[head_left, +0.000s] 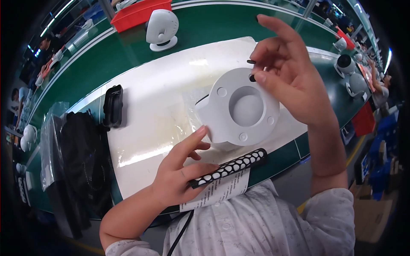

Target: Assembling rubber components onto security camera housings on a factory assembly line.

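Note:
A white device with a round base (221,115) lies on the work mat, its underside facing up. The base has a round central opening and several small circular recesses around its rim. My left hand (174,175) grips a narrow black strip with rows of white circles (230,168) between thumb and fingers. Its index fingertip reaches the device's left edge. Over the base's far right side is my right hand (288,70), fingers curled and partly spread. Small black round pads (252,78) show at its thumb and fingertips, seemingly stuck to them.
A black plastic tray (113,106) sits at the mat's left, beside black and clear bags (85,158). A white device on a stand (162,30) and a red bin (139,13) are at the far side. More devices (345,64) stand right. Clear film (171,134) covers part of the mat.

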### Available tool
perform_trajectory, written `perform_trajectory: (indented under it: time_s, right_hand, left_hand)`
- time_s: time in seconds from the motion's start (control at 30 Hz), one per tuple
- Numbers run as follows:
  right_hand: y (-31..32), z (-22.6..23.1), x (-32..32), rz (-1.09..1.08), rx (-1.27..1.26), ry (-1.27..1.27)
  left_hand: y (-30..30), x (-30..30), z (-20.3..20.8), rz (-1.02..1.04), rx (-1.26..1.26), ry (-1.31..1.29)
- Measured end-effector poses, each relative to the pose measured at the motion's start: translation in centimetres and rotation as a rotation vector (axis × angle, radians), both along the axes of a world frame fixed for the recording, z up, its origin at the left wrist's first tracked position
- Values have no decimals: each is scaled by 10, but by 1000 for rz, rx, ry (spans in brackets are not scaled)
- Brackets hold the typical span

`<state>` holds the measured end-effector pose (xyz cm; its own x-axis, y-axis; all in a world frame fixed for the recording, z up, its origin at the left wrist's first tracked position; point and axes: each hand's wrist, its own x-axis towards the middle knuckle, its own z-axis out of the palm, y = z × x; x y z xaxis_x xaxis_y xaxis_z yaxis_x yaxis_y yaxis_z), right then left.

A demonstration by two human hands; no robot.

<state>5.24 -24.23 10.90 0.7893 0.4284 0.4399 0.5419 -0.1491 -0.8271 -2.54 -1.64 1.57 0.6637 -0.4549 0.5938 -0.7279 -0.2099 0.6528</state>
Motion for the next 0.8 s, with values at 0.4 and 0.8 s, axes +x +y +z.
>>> perform_trajectory:
  time_s: [0.4, 0.8]
  right_hand:
    - [6, 30, -35, -81, -653, -547]
    - [29, 6, -11, 31, -198, -27]
  left_hand:
    - [3, 2, -4, -52, 42, 89]
    - [5, 2, -1, -135, 63, 122]
